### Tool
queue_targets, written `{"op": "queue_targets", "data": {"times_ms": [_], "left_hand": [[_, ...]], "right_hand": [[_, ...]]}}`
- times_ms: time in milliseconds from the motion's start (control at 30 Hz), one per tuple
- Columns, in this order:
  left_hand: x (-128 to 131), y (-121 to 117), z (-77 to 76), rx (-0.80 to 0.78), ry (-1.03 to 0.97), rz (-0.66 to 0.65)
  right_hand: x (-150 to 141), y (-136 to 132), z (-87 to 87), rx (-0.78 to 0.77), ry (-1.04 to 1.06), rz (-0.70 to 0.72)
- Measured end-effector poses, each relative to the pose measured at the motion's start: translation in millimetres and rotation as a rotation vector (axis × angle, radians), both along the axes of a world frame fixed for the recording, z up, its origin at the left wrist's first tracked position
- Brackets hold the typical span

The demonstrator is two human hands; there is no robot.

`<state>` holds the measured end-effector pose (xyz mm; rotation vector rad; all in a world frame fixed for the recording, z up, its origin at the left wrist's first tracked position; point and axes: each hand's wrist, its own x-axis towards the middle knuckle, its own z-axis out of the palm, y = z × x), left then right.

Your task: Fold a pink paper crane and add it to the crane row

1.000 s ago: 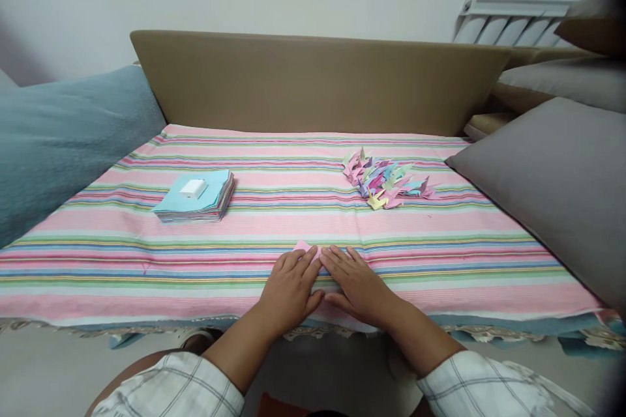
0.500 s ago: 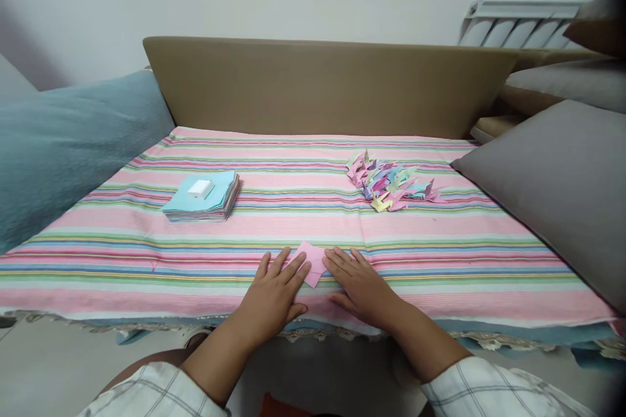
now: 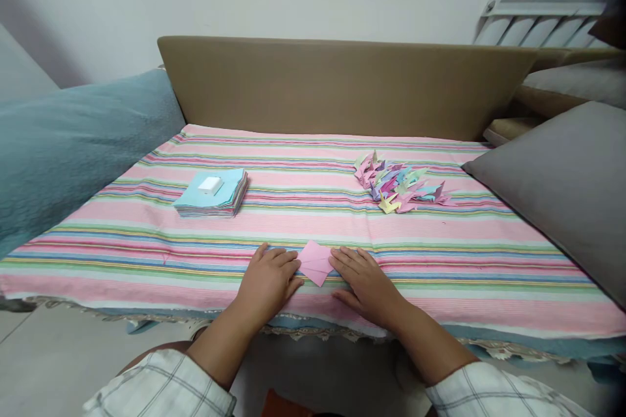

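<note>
A small folded sheet of pink origami paper (image 3: 315, 263) lies flat on the striped cloth, with crease lines across its lower part. My left hand (image 3: 270, 277) rests palm down at the paper's left corner, fingers stretched out and fingertips at its edge. On the other side, my right hand (image 3: 364, 281) lies flat with its fingertips on the right corner. Both hands are open, and neither grips the paper. The left and right corners are partly hidden under the fingers.
Folded paper cranes (image 3: 398, 186) in several colours lie in a heap at the back right. To the left sits a stack of coloured paper (image 3: 210, 202) with a small white block (image 3: 210, 185) on top. A grey cushion (image 3: 562, 189) leans at the right of the striped cloth (image 3: 303, 221).
My left hand has drawn back to the left, off the paper's middle, uncovering more of it. My right hand stays by the right corner. The whole view has shifted slightly.
</note>
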<state>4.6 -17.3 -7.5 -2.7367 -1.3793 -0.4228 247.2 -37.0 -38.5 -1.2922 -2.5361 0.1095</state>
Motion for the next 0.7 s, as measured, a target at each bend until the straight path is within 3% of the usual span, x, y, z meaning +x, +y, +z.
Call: {"op": "queue_targets", "data": {"times_ms": [200,433,700], "left_hand": [[8,6,1.7,0.087,-0.070,-0.065],[24,6,-7.7,0.088,-0.045,-0.287],[35,5,-12.9,0.160,-0.057,-0.233]], "right_hand": [[-3,3,2.8,0.039,0.070,-0.022],[-3,5,0.9,0.054,0.117,-0.017],[0,7,0.5,0.031,0.195,0.014]]}}
